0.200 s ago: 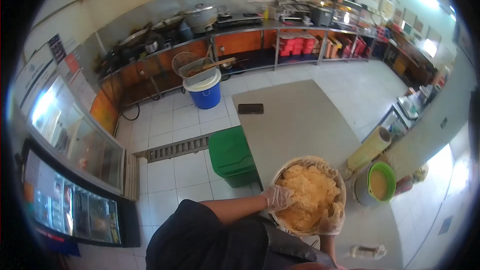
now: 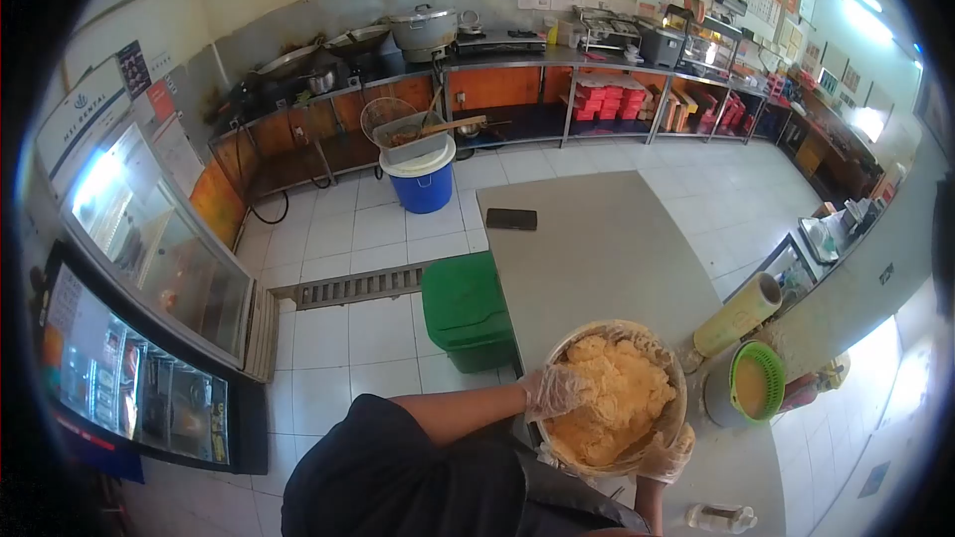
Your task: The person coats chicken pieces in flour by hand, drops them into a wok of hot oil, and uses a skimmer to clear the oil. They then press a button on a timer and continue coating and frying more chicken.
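**Inspector:** Edges and clearance, largest first.

**Assistant:** The long grey table (image 2: 597,249) runs away from the person, and open surface lies between its far end and the bowl. White tiled floor (image 2: 338,239) is open to its left. A green plastic bin (image 2: 463,306) stands against the table's left edge. A blue bucket with a white lid (image 2: 423,187) sits well beyond it.

**Inspector:** The work itself?

**Assistant:** A round metal bowl of yellow dough (image 2: 612,400) is at the table's near end, close to the left edge. A yellowish roll of wrap (image 2: 738,313) lies near the right edge. A black phone (image 2: 511,219) sits at the far left corner.

**Inspector:** Hands?

**Assistant:** Both wear clear gloves. The left hand (image 2: 555,391) has its fingers bent together over the bowl's rim onto the dough. The right hand (image 2: 665,457) is against the bowl's near outer wall, and its grip cannot be told.

**Inspector:** Writing?

**Assistant:** The wall notices are too small to read.
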`<state>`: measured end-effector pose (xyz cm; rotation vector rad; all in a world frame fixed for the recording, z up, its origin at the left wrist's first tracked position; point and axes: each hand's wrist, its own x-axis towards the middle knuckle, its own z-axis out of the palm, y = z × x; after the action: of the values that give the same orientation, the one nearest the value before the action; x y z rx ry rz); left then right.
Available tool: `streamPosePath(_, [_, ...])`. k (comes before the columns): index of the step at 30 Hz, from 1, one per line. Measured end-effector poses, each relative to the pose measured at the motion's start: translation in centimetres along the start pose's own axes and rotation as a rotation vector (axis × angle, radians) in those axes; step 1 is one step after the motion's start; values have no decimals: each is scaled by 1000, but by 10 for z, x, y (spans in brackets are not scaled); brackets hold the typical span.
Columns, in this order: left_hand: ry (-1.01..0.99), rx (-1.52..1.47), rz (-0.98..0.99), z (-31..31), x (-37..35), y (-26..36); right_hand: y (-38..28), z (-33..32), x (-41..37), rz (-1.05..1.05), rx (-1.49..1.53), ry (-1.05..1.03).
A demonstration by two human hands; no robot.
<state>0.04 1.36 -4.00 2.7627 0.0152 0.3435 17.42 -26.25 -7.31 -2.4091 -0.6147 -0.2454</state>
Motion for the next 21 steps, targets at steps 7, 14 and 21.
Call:
streamPosePath(7, [128,107,87,-23,0,-22,-10,15,14,291,522,-18])
streamPosePath(14, [-248,302,-398,-81,8,-23,16,19,13,642,842,-166])
streamPosePath(21, [76,-15,-306,34,-15,-103,89,72,0,-69,-123,5])
